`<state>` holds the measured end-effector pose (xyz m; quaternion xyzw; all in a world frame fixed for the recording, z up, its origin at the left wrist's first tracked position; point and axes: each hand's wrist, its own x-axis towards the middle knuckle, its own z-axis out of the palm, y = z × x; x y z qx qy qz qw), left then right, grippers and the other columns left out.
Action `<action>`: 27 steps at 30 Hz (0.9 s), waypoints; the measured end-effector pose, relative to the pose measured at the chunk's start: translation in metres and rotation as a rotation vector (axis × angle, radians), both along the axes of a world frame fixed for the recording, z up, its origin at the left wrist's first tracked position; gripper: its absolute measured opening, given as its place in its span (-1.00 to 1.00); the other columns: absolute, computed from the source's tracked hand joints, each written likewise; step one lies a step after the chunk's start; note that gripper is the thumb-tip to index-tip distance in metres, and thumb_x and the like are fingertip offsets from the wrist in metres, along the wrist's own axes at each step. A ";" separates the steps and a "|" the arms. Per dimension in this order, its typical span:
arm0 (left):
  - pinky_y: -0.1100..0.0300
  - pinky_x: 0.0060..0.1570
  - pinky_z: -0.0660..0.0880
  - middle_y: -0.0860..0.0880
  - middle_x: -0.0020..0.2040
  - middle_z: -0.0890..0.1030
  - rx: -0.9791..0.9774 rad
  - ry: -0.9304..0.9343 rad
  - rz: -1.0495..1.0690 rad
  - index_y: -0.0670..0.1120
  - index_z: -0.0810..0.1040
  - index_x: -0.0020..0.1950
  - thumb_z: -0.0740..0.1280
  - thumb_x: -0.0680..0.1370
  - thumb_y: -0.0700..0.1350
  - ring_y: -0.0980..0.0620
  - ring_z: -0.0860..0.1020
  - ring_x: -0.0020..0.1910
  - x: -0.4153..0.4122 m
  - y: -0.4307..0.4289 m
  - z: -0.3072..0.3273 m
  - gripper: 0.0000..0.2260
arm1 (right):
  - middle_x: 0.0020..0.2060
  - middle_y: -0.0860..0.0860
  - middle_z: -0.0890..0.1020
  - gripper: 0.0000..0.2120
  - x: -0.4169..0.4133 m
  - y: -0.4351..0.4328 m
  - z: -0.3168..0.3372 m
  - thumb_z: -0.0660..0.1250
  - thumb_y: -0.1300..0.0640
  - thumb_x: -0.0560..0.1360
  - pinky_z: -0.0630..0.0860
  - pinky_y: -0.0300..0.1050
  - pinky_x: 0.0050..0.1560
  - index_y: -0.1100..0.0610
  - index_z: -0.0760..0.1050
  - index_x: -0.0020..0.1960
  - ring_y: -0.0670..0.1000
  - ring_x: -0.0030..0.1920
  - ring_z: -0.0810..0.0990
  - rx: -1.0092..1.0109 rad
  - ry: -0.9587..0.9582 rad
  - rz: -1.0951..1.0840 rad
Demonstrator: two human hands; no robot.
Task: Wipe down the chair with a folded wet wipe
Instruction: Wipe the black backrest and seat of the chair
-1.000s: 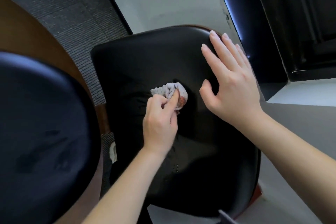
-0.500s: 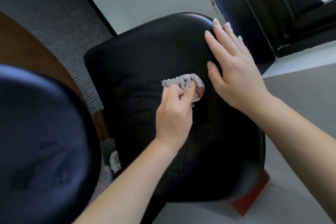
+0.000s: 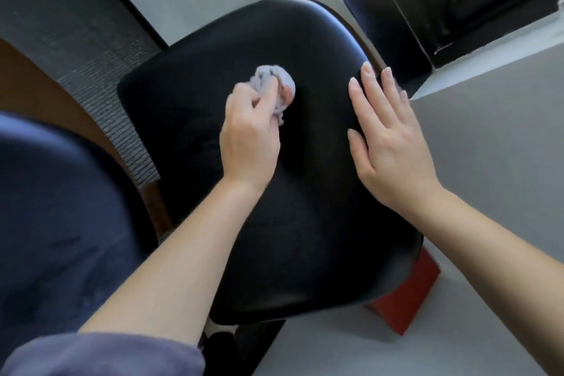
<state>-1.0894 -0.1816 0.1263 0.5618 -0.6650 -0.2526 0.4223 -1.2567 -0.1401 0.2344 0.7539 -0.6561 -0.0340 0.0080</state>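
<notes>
Wipe: small white wet wipe [image 3: 272, 80], bunched more than neatly folded, with a reddish-brown mark on its right side. It lies pressed on the black padded leather-look chair seat [image 3: 305, 238], toward the far middle of the cushion.

Left grip [image 3: 248, 139]: your fingers and thumb are curled, pinching the wipe against the seat.

Right grip [image 3: 389, 143]: fingers straight and spread, palm down on the seat's right side, fingertips at the far right edge. It holds nothing and looks to be steadying the chair.

Progress, as a judgement: wiping is under way, mid-seat. The black surface shows no clear wet track, so you cannot tell which areas are already covered.

Left to do, as far as shows: the patch under your right grip, the near edge by your forearms, the left edge, and any frame or legs hidden beneath.

Other: red block-shaped part [image 3: 407, 299] showing under the seat's near right corner; pale grey surface [image 3: 488, 162] at right; dark blue garment [image 3: 55, 223] at left.
</notes>
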 end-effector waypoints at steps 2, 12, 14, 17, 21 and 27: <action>0.11 -0.25 0.48 -0.16 -0.12 0.46 0.014 0.007 0.078 -0.21 0.56 0.31 0.26 0.52 -0.33 -0.10 0.47 -0.14 -0.009 -0.020 0.007 -0.64 | 0.54 0.09 0.16 -0.48 -0.002 0.001 -0.001 0.16 0.21 0.58 0.09 0.20 0.51 0.19 0.20 0.53 0.15 0.56 0.02 -0.036 -0.097 -0.015; 0.02 -0.45 0.51 -0.12 -0.16 0.45 0.003 -0.056 -0.219 -0.15 0.60 0.27 0.29 0.49 -0.36 -0.10 0.46 -0.18 -0.004 0.060 -0.011 -0.63 | 0.54 0.10 0.16 -0.49 0.000 0.031 -0.003 0.15 0.22 0.57 0.03 0.17 0.53 0.18 0.22 0.52 0.20 0.55 0.01 -0.048 -0.024 -0.020; 0.01 -0.36 0.52 -0.11 -0.16 0.46 0.001 -0.005 -0.274 -0.15 0.60 0.28 0.27 0.54 -0.31 -0.09 0.46 -0.18 -0.013 0.088 -0.007 -0.67 | 0.54 0.12 0.15 -0.49 0.000 0.031 -0.003 0.14 0.21 0.58 0.04 0.18 0.52 0.19 0.21 0.52 0.22 0.55 0.02 -0.056 0.038 -0.022; 0.11 -0.42 0.49 -0.08 -0.19 0.46 -0.067 -0.023 -0.469 -0.12 0.62 0.25 0.34 0.52 -0.32 -0.05 0.45 -0.24 -0.003 0.157 -0.006 -0.68 | 0.55 0.15 0.09 -0.47 0.003 0.037 -0.004 0.12 0.15 0.59 0.03 0.23 0.51 0.18 0.15 0.54 0.25 0.55 -0.02 -0.020 0.174 0.009; 0.02 -0.50 0.49 -0.12 -0.17 0.45 0.032 -0.052 -0.241 -0.06 0.53 0.30 0.20 0.51 -0.26 -0.14 0.48 -0.21 -0.002 0.123 -0.026 -0.62 | 0.55 0.16 0.07 -0.44 0.004 0.045 -0.005 0.14 0.08 0.57 0.00 0.30 0.49 0.18 0.16 0.54 0.27 0.54 -0.02 -0.002 0.270 0.062; -0.06 -0.27 0.54 -0.04 -0.08 0.40 0.366 0.023 0.209 -0.07 0.55 0.34 0.26 0.58 -0.27 -0.05 0.50 -0.16 -0.001 0.080 -0.046 -0.65 | 0.57 0.14 0.01 -0.42 0.024 0.018 -0.014 0.12 -0.01 0.59 -0.09 0.36 0.47 0.15 0.12 0.55 0.22 0.55 -0.08 0.009 0.389 0.151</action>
